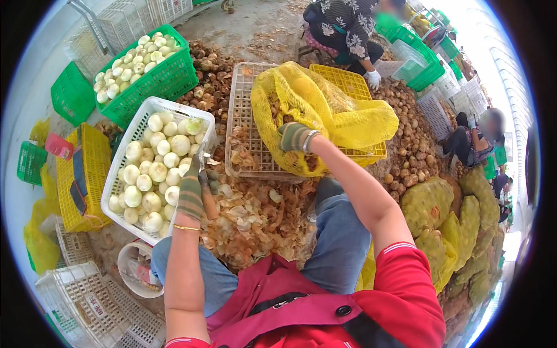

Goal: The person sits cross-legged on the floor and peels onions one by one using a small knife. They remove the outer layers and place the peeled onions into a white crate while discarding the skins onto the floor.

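Note:
My left hand (193, 193), in a striped green-and-brown glove, is closed around a knife with a wooden handle (209, 202). Its metal blade (202, 157) points away from me, near the rim of a white plastic crate (111, 174) full of peeled onions (158, 172). My right hand (296, 137), in a matching glove, grips the yellow mesh sack (361, 126) near its mouth; the fingertips are partly hidden. Dry onion skins show inside the sack. It lies across an upturned whitish crate (237, 95) and a yellow crate (343, 78).
Onion skins (256, 222) cover the floor between my legs. A green crate (152, 85) of peeled onions stands far left, a white bucket (126, 265) by my left knee. Unpeeled onions (409, 152) and full mesh sacks (426, 202) lie right. A gloved co-worker (339, 30) sits opposite.

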Demonstrator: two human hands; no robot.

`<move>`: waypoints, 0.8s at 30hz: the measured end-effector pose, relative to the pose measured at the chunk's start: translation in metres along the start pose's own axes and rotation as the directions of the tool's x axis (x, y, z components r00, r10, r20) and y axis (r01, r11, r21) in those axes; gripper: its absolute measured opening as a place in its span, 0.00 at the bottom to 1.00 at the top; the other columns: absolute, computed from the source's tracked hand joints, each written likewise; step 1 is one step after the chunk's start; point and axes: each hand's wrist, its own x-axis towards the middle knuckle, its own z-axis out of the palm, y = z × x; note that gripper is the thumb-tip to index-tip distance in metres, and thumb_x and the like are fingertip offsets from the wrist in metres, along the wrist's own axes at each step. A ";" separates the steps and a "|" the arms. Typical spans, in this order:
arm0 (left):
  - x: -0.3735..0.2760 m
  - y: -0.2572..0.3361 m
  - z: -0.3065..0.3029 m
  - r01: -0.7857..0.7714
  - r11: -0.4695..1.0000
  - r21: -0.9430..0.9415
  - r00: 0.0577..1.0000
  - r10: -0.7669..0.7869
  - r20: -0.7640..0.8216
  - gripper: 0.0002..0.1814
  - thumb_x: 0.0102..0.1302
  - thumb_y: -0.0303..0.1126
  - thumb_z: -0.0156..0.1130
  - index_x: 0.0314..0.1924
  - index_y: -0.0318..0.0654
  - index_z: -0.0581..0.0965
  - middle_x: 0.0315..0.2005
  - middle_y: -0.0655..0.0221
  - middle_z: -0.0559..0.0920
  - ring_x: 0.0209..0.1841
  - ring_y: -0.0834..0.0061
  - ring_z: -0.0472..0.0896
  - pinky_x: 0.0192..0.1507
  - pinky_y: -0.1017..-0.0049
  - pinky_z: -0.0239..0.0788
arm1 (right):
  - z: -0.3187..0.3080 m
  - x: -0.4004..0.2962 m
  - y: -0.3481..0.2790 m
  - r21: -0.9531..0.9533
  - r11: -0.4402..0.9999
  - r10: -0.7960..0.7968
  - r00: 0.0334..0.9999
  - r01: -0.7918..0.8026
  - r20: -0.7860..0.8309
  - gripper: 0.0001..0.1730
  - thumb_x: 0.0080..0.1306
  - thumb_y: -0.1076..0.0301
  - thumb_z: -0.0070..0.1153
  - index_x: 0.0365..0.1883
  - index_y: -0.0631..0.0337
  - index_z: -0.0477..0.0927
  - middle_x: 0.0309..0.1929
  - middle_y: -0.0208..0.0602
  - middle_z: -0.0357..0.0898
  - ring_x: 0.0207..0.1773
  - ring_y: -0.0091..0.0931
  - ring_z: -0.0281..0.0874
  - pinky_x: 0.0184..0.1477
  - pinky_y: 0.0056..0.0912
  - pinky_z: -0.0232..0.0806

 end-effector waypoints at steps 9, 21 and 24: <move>-0.003 -0.007 0.043 0.085 0.989 0.117 0.994 -0.076 -0.082 0.22 0.73 0.55 0.54 0.40 0.41 0.75 0.21 0.71 0.78 0.18 0.77 0.73 0.20 0.77 0.67 | 0.063 -0.058 0.027 -0.263 0.918 -0.207 0.925 0.296 0.319 0.29 0.60 0.59 0.55 0.60 0.61 0.77 0.53 0.45 0.81 0.52 0.39 0.81 0.52 0.46 0.73; -0.002 -0.014 0.041 0.041 0.986 0.162 0.993 -0.022 -0.119 0.25 0.73 0.56 0.52 0.35 0.39 0.76 0.22 0.70 0.79 0.20 0.78 0.75 0.21 0.79 0.67 | 0.008 -0.005 0.074 0.221 0.974 0.138 0.888 -0.041 -0.439 0.19 0.71 0.67 0.51 0.60 0.57 0.77 0.55 0.49 0.80 0.49 0.41 0.81 0.52 0.43 0.73; 0.002 -0.016 0.031 0.075 0.978 0.196 0.996 -0.066 -0.053 0.27 0.73 0.57 0.52 0.36 0.37 0.76 0.22 0.67 0.79 0.19 0.77 0.75 0.20 0.77 0.69 | 0.012 0.019 0.054 0.144 0.980 -0.046 0.865 0.135 -0.499 0.28 0.66 0.74 0.55 0.65 0.52 0.72 0.61 0.49 0.76 0.58 0.42 0.77 0.58 0.50 0.71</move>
